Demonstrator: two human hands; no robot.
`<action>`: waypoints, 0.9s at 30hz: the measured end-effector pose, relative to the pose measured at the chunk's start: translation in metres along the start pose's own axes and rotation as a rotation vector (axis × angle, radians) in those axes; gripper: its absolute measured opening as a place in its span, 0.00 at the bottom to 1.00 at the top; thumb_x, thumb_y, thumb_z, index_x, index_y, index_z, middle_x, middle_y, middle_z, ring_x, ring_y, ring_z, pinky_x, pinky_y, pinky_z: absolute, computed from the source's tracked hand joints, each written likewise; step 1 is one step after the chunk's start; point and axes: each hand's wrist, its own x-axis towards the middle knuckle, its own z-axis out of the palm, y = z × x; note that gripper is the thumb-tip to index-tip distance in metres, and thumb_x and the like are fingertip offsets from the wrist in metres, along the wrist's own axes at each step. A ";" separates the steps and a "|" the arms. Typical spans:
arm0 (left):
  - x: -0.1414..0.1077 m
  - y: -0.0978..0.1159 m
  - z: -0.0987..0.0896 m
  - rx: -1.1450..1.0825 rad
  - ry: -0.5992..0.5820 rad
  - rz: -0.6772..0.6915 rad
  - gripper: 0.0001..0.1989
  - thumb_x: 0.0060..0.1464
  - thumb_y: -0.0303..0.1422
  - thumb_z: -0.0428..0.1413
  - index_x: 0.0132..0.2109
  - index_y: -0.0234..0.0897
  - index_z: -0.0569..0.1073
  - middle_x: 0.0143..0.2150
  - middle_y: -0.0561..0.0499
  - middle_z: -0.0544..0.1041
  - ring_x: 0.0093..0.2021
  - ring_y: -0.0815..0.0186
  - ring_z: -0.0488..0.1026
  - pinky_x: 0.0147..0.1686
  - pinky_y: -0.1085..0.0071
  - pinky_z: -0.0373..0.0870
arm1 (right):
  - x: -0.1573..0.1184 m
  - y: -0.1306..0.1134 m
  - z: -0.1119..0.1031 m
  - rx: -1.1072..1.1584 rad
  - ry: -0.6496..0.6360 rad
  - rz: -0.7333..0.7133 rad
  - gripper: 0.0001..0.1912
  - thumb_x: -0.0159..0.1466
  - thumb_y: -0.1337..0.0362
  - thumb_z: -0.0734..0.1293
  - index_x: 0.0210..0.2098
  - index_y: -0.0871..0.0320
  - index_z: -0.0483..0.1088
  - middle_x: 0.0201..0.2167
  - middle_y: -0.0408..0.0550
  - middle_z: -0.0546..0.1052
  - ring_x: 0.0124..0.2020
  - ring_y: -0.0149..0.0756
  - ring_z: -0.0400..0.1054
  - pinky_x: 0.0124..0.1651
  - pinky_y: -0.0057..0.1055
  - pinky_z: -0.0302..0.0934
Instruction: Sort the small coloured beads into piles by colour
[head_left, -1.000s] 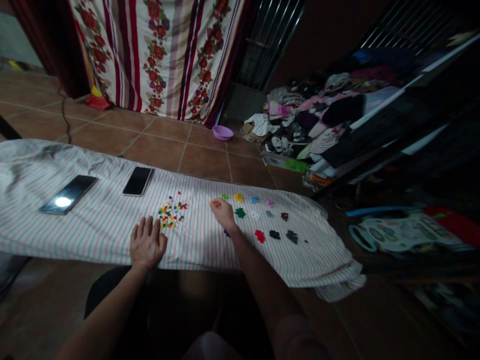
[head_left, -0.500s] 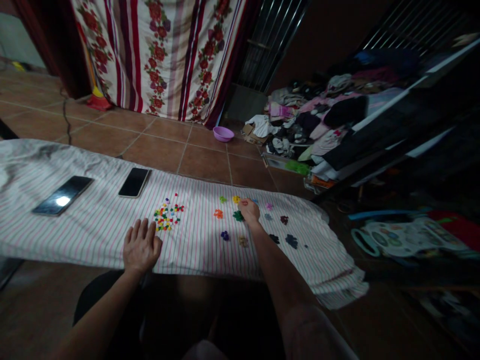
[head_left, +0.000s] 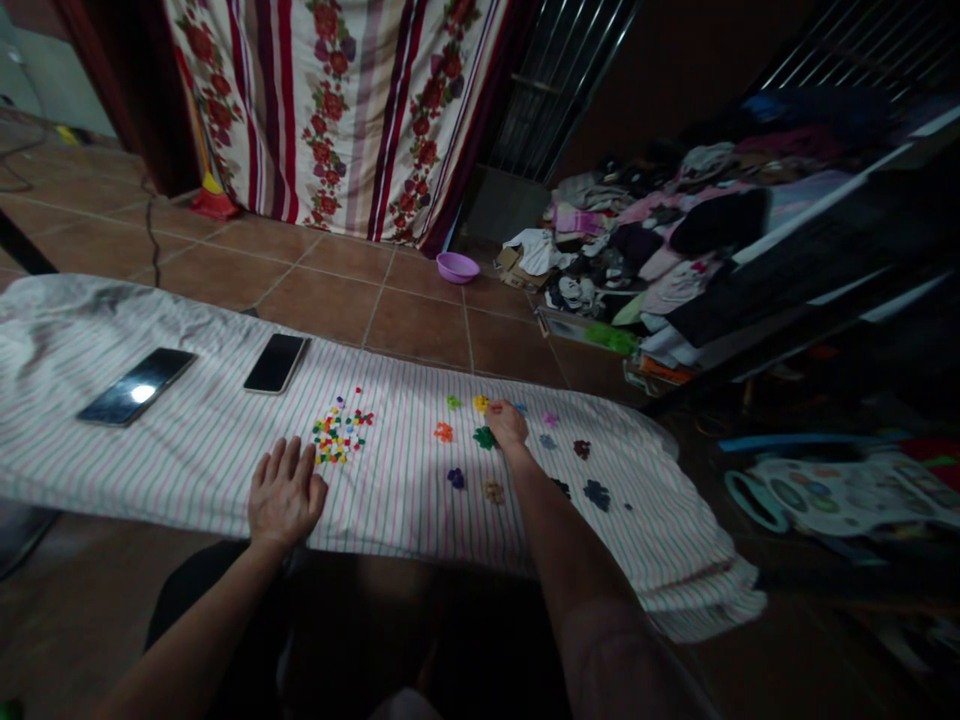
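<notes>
My left hand [head_left: 286, 495] lies flat on the striped cloth [head_left: 405, 520], fingers stretched out, just below a mixed pile of small coloured pieces [head_left: 334, 437]. My right hand [head_left: 508, 423] is closed in a pinch beside the yellow pile [head_left: 481, 403] and above the green pile [head_left: 484, 437]; whatever its fingertips hold is too small or hidden to make out. Around it lie single-colour piles: orange [head_left: 443, 432], light green [head_left: 453, 402], purple [head_left: 456, 478], tan [head_left: 493, 491], pink [head_left: 550, 419], dark red [head_left: 582, 449] and dark grey [head_left: 597, 494]. A black pile is partly covered by my right forearm.
Two phones, one larger [head_left: 137, 387] and one smaller [head_left: 275, 363], lie on the cloth at the left. Beyond the cloth, a purple basin [head_left: 457, 267] stands on the tiled floor. Clothes [head_left: 637, 230] are heaped at the back right. A floral curtain [head_left: 337, 120] hangs behind.
The view has shifted slightly, so most things appear a little further right. My right hand stays by the yellow pile, still pinched. My left hand rests in the same place.
</notes>
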 end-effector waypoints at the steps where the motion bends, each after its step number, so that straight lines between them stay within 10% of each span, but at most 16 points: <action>1: 0.000 0.000 0.000 -0.007 -0.003 -0.001 0.25 0.53 0.36 0.49 0.56 0.32 0.72 0.61 0.37 0.69 0.65 0.49 0.60 0.63 0.50 0.55 | 0.000 0.001 0.001 0.005 0.001 -0.002 0.12 0.62 0.62 0.62 0.39 0.55 0.77 0.38 0.48 0.80 0.40 0.37 0.73 0.39 0.26 0.62; 16: 0.002 0.001 -0.002 -0.004 -0.051 -0.026 0.25 0.53 0.37 0.49 0.56 0.31 0.72 0.61 0.36 0.69 0.65 0.47 0.61 0.63 0.50 0.54 | -0.003 0.002 -0.005 0.131 0.102 -0.087 0.10 0.61 0.61 0.63 0.37 0.56 0.76 0.35 0.47 0.80 0.36 0.35 0.73 0.37 0.27 0.60; 27: 0.004 0.004 -0.007 0.003 -0.070 -0.042 0.25 0.54 0.36 0.49 0.56 0.33 0.72 0.61 0.38 0.69 0.65 0.48 0.60 0.63 0.51 0.54 | -0.072 -0.066 0.008 0.190 -0.004 -0.372 0.14 0.64 0.52 0.63 0.31 0.55 0.73 0.29 0.44 0.78 0.32 0.34 0.71 0.35 0.26 0.59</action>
